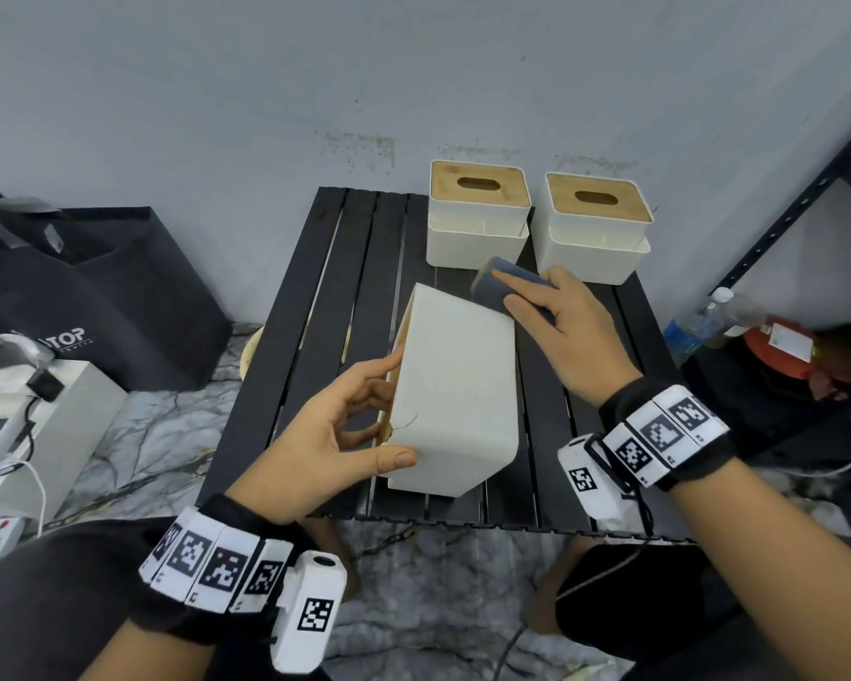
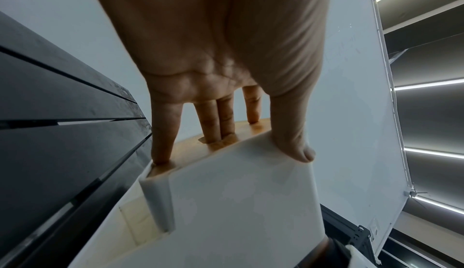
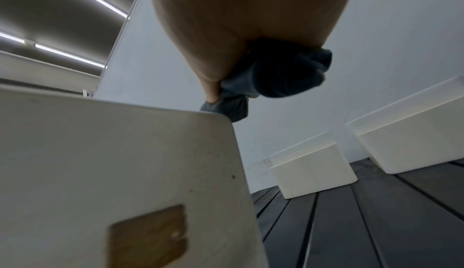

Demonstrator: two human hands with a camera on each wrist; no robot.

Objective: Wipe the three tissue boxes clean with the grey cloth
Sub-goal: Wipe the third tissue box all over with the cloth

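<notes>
While my left hand (image 1: 337,435) grips the near tissue box (image 1: 455,385) tipped on its side, thumb on the white wall and fingers (image 2: 216,121) curled against its wooden lid, my right hand (image 1: 568,326) is closed round the folded grey cloth (image 1: 499,287) and presses it at the box's far right corner. From the right wrist view the cloth sits bunched under my palm, just touching that rounded corner, and the white face below it shows a few brownish specks, so I judge this box is only partly wiped.

On the slatted black table (image 1: 305,307) the other two boxes stand upright against the far wall: the far left box (image 1: 477,218) and the far right box (image 1: 595,233), just beside each other, lids up, with neither hand near them. Whether either has been cleaned I cannot tell; their fronts look pale and plain from here. By my reckoning the job is somewhere in its first or middle stretch, with the rest of this box's faces to go over, and perhaps both far boxes after it.
</notes>
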